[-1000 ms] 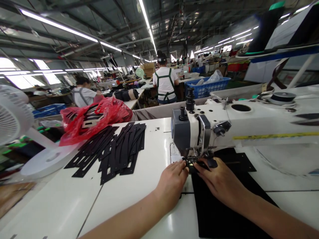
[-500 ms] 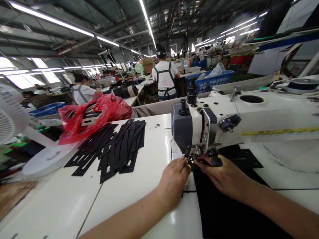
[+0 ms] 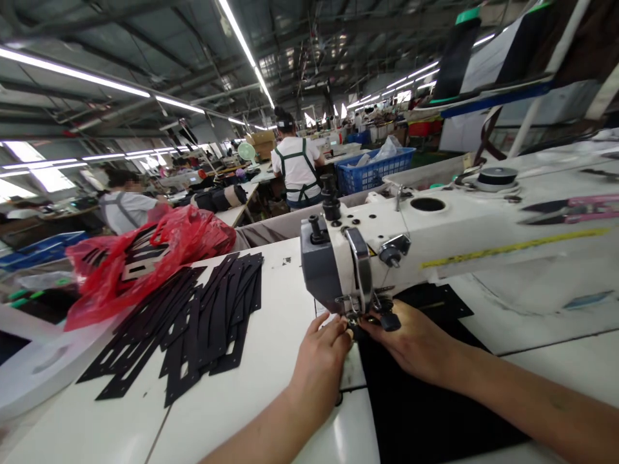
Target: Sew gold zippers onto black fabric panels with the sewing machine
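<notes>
A large black fabric piece lies on the sewing table, its far end under the head of a white sewing machine. My left hand is at the left of the needle area, fingers curled and fingertips closed on the fabric's edge. To the right of the presser foot, my right hand pinches the same fabric with its fingers close to the needle. The fingertips of both hands are partly hidden by the machine's foot and knee-shaped parts. Behind my right hand lies a flat black strip with small holes.
Several black slotted strips are heaped on the table at left, beside a red plastic bag. Scissors with pink handles rest on the machine arm. A co-worker stands ahead near a blue basket.
The camera view has turned to the right, so the scene sits further left and the scissors have come into view. Both hands stay at the needle area with the fabric.
</notes>
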Action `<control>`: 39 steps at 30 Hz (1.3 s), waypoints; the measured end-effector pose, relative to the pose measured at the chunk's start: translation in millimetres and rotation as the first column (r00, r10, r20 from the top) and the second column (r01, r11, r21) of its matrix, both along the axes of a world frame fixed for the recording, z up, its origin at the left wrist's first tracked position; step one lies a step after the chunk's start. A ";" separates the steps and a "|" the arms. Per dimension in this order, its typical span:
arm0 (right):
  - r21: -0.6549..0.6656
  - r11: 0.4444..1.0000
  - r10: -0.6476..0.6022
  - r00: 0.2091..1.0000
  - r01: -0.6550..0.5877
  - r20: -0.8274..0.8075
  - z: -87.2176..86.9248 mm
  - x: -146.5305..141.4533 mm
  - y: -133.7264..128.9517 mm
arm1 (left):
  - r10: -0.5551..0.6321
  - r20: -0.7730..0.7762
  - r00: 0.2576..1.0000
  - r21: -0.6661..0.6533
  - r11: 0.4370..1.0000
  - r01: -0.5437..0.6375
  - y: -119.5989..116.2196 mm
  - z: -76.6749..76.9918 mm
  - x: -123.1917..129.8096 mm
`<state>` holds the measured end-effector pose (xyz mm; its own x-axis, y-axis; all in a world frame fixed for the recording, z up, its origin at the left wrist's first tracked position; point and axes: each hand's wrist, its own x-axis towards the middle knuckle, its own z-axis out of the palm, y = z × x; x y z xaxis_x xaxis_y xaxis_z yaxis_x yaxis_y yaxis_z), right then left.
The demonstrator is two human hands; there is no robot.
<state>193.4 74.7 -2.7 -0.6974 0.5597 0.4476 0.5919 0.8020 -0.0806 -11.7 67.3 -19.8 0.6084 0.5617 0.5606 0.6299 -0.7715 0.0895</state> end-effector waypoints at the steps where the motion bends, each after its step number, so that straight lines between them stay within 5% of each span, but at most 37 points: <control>1: 0.006 1.000 0.003 1.000 -0.003 -0.003 0.4 -0.5 0.7 | -0.006 0.001 1.000 0.002 1.000 0.006 1.7 -0.3 0.2; 22: 0.144 0.989 -0.031 0.999 0.037 -0.044 -5.7 -3.9 3.3 | 0.014 0.031 0.999 -0.051 0.999 -0.013 6.8 0.7 1.5; 39: 0.115 0.987 -0.097 0.987 0.112 -0.128 -2.7 -5.1 -5.7 | 0.041 0.033 0.999 0.000 0.999 -0.041 9.5 -6.7 2.2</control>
